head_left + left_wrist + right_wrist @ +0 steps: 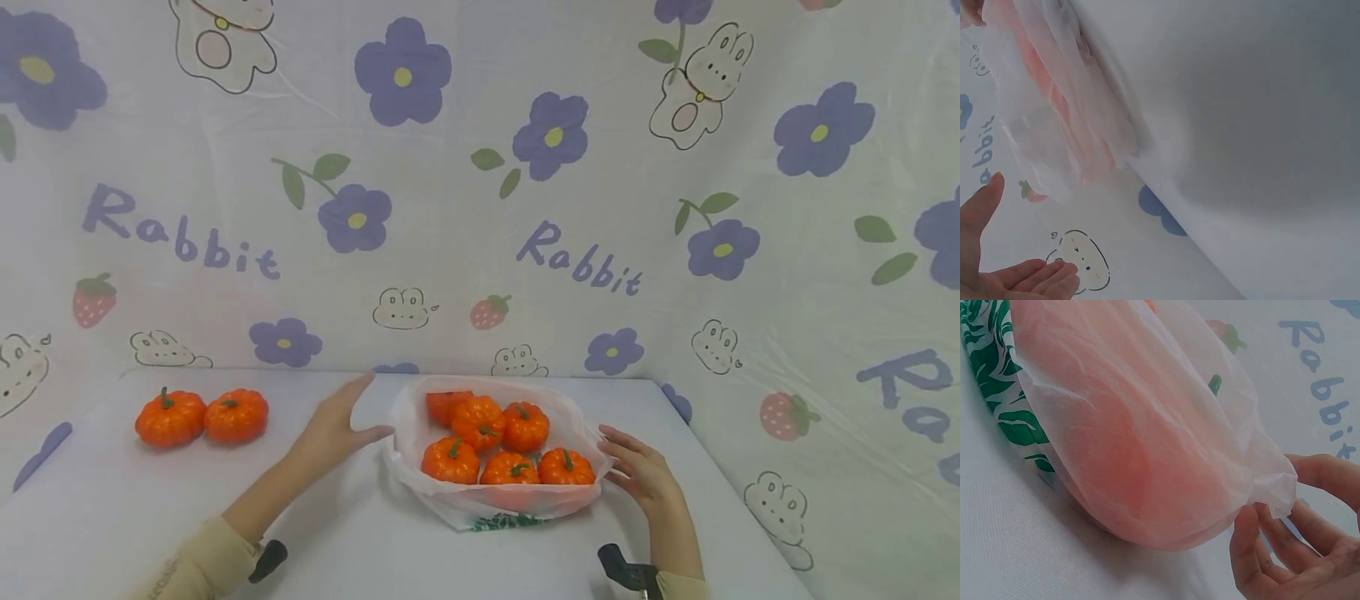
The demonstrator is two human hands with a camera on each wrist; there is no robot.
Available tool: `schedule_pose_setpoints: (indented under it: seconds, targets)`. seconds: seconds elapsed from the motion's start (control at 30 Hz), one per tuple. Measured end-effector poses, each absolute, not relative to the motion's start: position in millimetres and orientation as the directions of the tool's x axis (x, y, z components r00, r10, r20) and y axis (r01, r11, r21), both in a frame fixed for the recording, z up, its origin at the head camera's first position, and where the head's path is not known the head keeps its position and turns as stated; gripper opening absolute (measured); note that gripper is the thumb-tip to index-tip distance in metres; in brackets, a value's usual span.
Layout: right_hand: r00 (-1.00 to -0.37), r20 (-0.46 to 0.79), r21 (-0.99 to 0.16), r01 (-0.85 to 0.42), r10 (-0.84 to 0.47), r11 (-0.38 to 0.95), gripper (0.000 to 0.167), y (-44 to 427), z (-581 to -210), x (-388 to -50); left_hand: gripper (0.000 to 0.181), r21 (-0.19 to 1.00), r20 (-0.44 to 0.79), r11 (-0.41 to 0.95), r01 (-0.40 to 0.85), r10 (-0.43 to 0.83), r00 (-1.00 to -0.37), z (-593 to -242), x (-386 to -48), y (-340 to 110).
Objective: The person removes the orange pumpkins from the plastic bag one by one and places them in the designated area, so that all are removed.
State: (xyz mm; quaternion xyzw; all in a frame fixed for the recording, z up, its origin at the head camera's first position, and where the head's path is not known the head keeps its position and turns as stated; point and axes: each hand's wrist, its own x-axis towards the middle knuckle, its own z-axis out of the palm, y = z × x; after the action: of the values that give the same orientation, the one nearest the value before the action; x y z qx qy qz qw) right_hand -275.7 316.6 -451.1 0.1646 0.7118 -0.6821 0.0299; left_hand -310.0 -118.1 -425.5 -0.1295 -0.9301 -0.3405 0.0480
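A white translucent plastic bag (pixel 408 479) with a green leaf print stands open on the table, its rim spread around several small orange pumpkins (pixel 450 460) with green stems. My left hand (pixel 337 425) is apart from the bag's left side, thumb and fingers spread; the left wrist view also shows that hand (pixel 1016 269) holding nothing. On the other side, my right hand (pixel 641 467) is at the bag's right edge. In the right wrist view, a crumpled corner of the bag lies between the thumb and curled fingers (pixel 1246 534) of that hand, which pinches it.
Two more orange pumpkins (pixel 171 418) sit side by side at the table's left. The white tabletop (pixel 360 542) ends at the back against a hanging cloth (pixel 450 200) printed with flowers, rabbits and strawberries.
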Motion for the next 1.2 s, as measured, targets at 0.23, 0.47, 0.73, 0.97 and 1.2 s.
schedule_pose_setpoints:
  seconds: [0.23,0.47,0.73,0.97,1.2]
  targets:
    - [-0.945,-0.267,-0.961,0.276,0.190,0.019,0.059,316.1,-451.0,-275.7,0.088,0.655,0.188,0.693,0.300,0.235,-0.954,-426.7,-305.4,-103.7]
    - [-0.941,-0.272,-0.960,0.281,0.201,0.015,0.058,316.3,-450.8,-276.4,0.087,0.708,0.135,0.660,0.252,0.224,-0.965,-431.6,-304.1,-87.4]
    - [-0.944,-0.268,-0.961,0.276,0.193,0.015,0.059,316.9,-451.5,-276.2,0.083,0.739,0.122,0.625,0.252,0.244,-0.962,-438.7,-300.2,-71.0]
    - [-0.944,-0.265,-0.960,0.277,0.197,0.034,0.061,316.8,-452.9,-276.3,0.078,0.743,0.179,0.589,0.317,0.281,-0.943,-440.0,-294.0,-60.8]
    - [-0.945,-0.263,-0.961,0.275,0.195,0.036,0.059,316.6,-453.1,-276.2,0.072,0.769,0.188,0.536,0.347,0.329,-0.925,-441.8,-290.7,-51.4]
